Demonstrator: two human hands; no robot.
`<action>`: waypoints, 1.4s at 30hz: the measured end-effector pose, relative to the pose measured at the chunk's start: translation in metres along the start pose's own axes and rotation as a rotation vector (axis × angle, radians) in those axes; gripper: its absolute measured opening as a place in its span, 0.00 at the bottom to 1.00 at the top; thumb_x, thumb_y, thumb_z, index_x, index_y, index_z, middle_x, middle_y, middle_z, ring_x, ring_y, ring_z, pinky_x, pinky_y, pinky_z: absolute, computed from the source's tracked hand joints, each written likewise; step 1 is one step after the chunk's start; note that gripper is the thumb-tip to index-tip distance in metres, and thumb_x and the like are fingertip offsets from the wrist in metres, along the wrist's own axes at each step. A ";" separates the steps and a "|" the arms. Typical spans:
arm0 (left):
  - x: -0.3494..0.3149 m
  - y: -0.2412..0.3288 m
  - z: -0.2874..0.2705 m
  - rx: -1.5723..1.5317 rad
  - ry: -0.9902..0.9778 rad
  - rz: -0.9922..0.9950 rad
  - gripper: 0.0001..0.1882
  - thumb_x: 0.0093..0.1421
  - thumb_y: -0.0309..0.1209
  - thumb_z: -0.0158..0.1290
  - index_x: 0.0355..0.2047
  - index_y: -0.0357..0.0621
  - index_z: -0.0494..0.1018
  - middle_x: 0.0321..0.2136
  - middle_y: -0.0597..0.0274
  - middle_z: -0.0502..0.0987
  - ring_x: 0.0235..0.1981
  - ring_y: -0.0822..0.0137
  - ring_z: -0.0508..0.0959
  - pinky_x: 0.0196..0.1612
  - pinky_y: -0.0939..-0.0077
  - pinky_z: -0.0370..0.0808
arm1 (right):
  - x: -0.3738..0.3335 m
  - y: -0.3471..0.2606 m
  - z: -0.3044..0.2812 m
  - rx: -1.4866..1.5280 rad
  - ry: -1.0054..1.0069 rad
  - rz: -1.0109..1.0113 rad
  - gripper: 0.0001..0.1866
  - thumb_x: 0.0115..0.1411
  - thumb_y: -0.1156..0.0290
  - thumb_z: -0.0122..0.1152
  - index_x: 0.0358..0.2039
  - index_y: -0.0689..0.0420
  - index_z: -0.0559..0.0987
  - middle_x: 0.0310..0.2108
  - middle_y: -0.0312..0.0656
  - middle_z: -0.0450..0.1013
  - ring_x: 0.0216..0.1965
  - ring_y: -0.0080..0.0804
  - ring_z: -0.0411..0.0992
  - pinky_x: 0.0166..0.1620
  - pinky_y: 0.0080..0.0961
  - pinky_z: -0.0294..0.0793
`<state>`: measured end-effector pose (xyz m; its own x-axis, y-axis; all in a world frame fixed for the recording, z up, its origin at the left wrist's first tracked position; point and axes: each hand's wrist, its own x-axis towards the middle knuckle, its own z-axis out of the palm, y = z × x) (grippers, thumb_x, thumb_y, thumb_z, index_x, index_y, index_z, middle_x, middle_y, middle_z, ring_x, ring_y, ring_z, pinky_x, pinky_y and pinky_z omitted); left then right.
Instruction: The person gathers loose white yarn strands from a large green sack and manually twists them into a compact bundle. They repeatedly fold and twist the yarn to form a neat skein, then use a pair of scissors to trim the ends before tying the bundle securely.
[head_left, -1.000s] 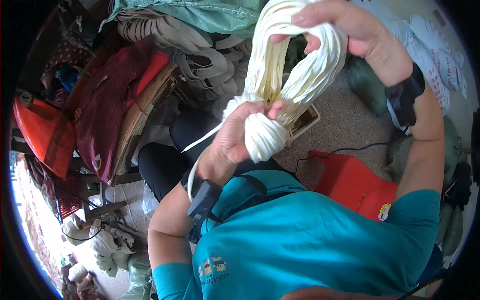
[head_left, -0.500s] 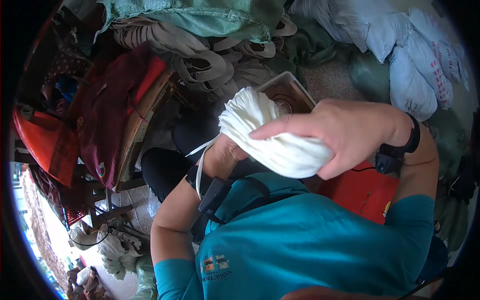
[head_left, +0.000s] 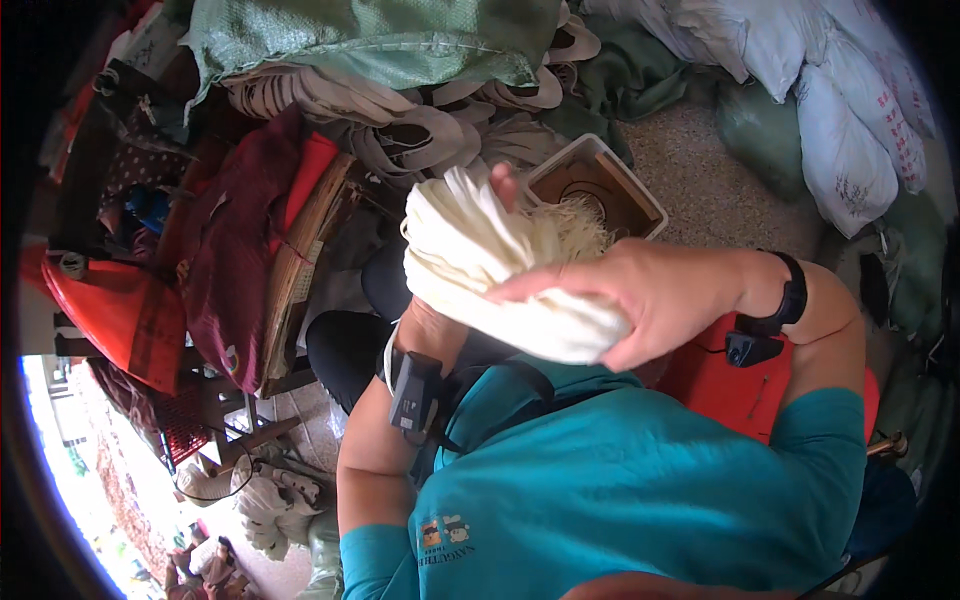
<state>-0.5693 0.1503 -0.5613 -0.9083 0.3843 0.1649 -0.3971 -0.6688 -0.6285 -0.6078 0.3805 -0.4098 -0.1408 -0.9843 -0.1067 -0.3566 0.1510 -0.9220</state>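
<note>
A thick bundle of cream-white flat cords [head_left: 500, 275] is held up in front of my chest, between both hands. My right hand [head_left: 630, 300] is closed around its right end, with the thumb across the top and the fingers underneath. My left hand [head_left: 505, 187] is wrapped under and behind the bundle. Only its fingertips past the far edge and the heel of the hand show; the rest is hidden. Thin pale strands [head_left: 580, 222] spread out at the bundle's far right side. A narrow white strip [head_left: 389, 350] hangs down by my left wrist.
Beyond the bundle stands a white-rimmed box [head_left: 655, 205] with brown board inside. Grey curved pieces [head_left: 400, 140] lie piled under a green woven sack [head_left: 370, 45]. White sacks [head_left: 845, 140] are at the far right. Dark red cloth [head_left: 240, 240] and an orange-red item [head_left: 115, 310] are at left.
The bundle has shifted left and tilted, and its loose strands show more. My left fingertips have come into sight past its far edge. The right hand moved slightly left with it.
</note>
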 end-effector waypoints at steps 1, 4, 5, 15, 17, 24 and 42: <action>0.002 0.010 0.001 -0.062 0.001 0.003 0.28 0.70 0.49 0.40 0.65 0.51 0.60 0.67 0.55 0.58 0.68 0.58 0.58 0.71 0.57 0.55 | -0.002 0.002 -0.004 0.133 0.016 0.055 0.48 0.47 0.88 0.61 0.69 0.47 0.59 0.52 0.42 0.74 0.44 0.32 0.78 0.49 0.26 0.77; 0.016 0.037 -0.005 1.231 -0.096 0.296 0.23 0.70 0.43 0.45 0.61 0.48 0.64 0.62 0.55 0.65 0.64 0.57 0.65 0.69 0.57 0.59 | -0.009 0.009 -0.023 0.452 0.110 0.175 0.47 0.48 0.91 0.58 0.70 0.53 0.57 0.54 0.47 0.72 0.47 0.35 0.77 0.48 0.29 0.80; 0.016 0.040 -0.002 1.230 -0.045 0.323 0.21 0.70 0.40 0.45 0.59 0.46 0.64 0.61 0.55 0.67 0.62 0.58 0.67 0.67 0.58 0.62 | -0.010 0.002 -0.034 0.501 0.139 0.186 0.46 0.49 0.88 0.59 0.70 0.54 0.57 0.53 0.48 0.72 0.44 0.33 0.79 0.38 0.24 0.83; 0.047 -0.012 0.085 1.068 0.168 0.273 0.20 0.67 0.37 0.50 0.55 0.38 0.71 0.53 0.50 0.76 0.52 0.56 0.77 0.56 0.55 0.76 | -0.017 -0.063 -0.110 0.271 0.236 0.067 0.39 0.52 0.70 0.65 0.63 0.71 0.63 0.42 0.54 0.78 0.24 0.22 0.78 0.22 0.15 0.79; 0.048 -0.016 0.089 1.022 0.157 0.238 0.22 0.65 0.38 0.54 0.56 0.40 0.72 0.54 0.50 0.75 0.54 0.53 0.75 0.58 0.53 0.74 | -0.019 -0.070 -0.118 0.466 0.197 0.081 0.34 0.54 0.73 0.63 0.60 0.72 0.66 0.42 0.56 0.78 0.25 0.28 0.79 0.24 0.20 0.82; 0.024 -0.030 0.055 1.194 0.474 0.105 0.16 0.61 0.27 0.54 0.50 0.43 0.73 0.43 0.54 0.79 0.44 0.51 0.81 0.44 0.50 0.81 | -0.018 -0.052 -0.144 0.922 0.251 0.098 0.23 0.56 0.80 0.59 0.53 0.74 0.70 0.39 0.60 0.78 0.27 0.41 0.82 0.30 0.32 0.87; -0.057 -0.027 0.057 0.862 0.457 0.265 0.06 0.59 0.26 0.53 0.37 0.38 0.72 0.24 0.69 0.75 0.27 0.70 0.77 0.59 0.58 0.70 | -0.062 -0.066 -0.192 0.845 0.677 0.137 0.15 0.57 0.78 0.56 0.45 0.70 0.75 0.35 0.54 0.79 0.25 0.32 0.78 0.27 0.28 0.82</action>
<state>-0.5143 0.1106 -0.5101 -0.9155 0.2428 -0.3209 -0.3135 -0.9303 0.1905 -0.7527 0.4491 -0.2711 -0.7026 -0.6701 -0.2394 0.4137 -0.1110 -0.9036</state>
